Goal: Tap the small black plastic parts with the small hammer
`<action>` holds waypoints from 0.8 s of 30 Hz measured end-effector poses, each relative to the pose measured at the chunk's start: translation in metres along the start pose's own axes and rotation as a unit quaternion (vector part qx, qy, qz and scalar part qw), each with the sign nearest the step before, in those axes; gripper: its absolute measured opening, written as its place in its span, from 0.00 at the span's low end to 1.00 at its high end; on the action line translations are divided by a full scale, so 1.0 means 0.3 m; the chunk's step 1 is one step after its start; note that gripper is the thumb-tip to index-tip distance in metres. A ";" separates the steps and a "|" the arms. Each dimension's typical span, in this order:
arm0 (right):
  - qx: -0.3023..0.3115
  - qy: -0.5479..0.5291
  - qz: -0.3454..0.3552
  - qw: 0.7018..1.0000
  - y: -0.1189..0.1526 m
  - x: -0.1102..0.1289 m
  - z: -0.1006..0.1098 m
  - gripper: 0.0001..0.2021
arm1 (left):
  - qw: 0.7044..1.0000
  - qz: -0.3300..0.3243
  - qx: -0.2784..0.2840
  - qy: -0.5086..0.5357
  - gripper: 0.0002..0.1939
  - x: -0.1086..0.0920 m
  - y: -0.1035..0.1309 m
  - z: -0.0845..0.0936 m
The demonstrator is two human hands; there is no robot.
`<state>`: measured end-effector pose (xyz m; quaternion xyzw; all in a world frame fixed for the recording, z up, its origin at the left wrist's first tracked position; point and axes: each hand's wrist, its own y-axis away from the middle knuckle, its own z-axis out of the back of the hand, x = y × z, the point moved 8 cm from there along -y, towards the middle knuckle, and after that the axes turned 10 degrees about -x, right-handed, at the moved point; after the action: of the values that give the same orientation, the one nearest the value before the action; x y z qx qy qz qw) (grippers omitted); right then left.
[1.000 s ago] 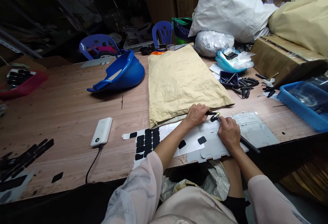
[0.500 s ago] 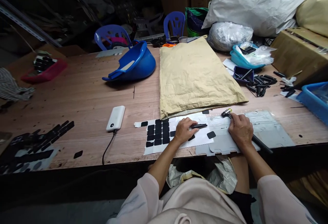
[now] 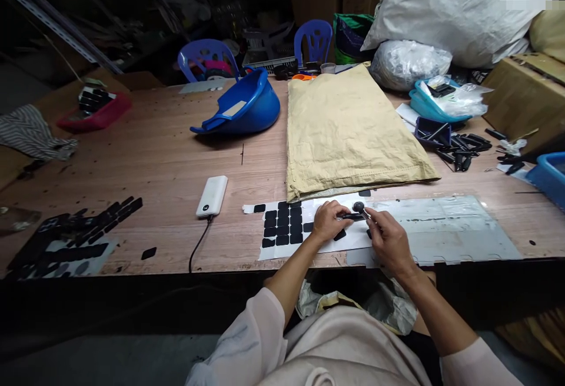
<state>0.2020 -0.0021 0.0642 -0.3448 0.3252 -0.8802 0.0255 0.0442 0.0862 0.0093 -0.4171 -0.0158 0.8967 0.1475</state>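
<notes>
We take this for a small workshop, since we see a long wood-topped table (image 3: pixel 159 165) with rows of black pads (image 3: pixel 283 222) on white sheets, a heap of black parts (image 3: pixel 461 153) and a hammer (image 3: pixel 358 206) in use as a hand tool. Around the work we see plastic basins (image 3: pixel 260 109), a stuffed white sack (image 3: pixel 450 15), a flat paper sack (image 3: pixel 353 133) and a carton (image 3: pixel 507 100), while plastic chairs (image 3: pixel 313 36) and a bare metal beam (image 3: pixel 48 21) against the dark back give us a plain, cluttered workroom.
</notes>
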 end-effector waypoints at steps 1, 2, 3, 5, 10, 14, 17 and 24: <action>0.004 -0.002 0.006 1.000 0.004 0.022 -0.011 0.15 | 1.000 0.005 0.000 0.002 0.08 0.001 0.000 0.000; 0.004 -0.001 0.011 1.000 0.007 0.039 -0.017 0.16 | 1.000 0.010 0.001 0.004 0.08 0.002 -0.001 -0.001; 0.001 0.002 0.014 1.000 0.011 0.051 -0.018 0.16 | 1.000 0.013 0.002 0.006 0.08 0.002 -0.001 -0.001; -0.011 0.009 0.022 1.000 0.023 0.065 -0.015 0.18 | 1.000 0.018 0.004 0.007 0.08 0.003 -0.003 -0.002; 0.015 0.050 0.036 0.998 0.063 0.045 -0.035 0.19 | 1.000 0.015 0.003 -0.002 0.06 0.004 -0.007 -0.004; -0.008 0.050 0.022 0.998 0.062 0.024 -0.016 0.19 | 1.000 0.015 -0.003 0.000 0.07 0.008 -0.009 -0.009; -0.019 0.049 0.014 0.999 0.059 0.022 -0.003 0.19 | 1.000 0.013 -0.005 -0.002 0.08 0.011 -0.009 -0.011; -0.025 0.065 -0.024 0.997 0.017 -0.030 0.053 0.19 | 1.000 -0.001 -0.007 -0.010 0.07 0.008 -0.007 -0.007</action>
<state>0.2180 -0.0124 0.0646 -0.2954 0.3400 -0.8924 -0.0253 0.0448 0.0885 0.0066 -0.4088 -0.0241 0.9008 0.1447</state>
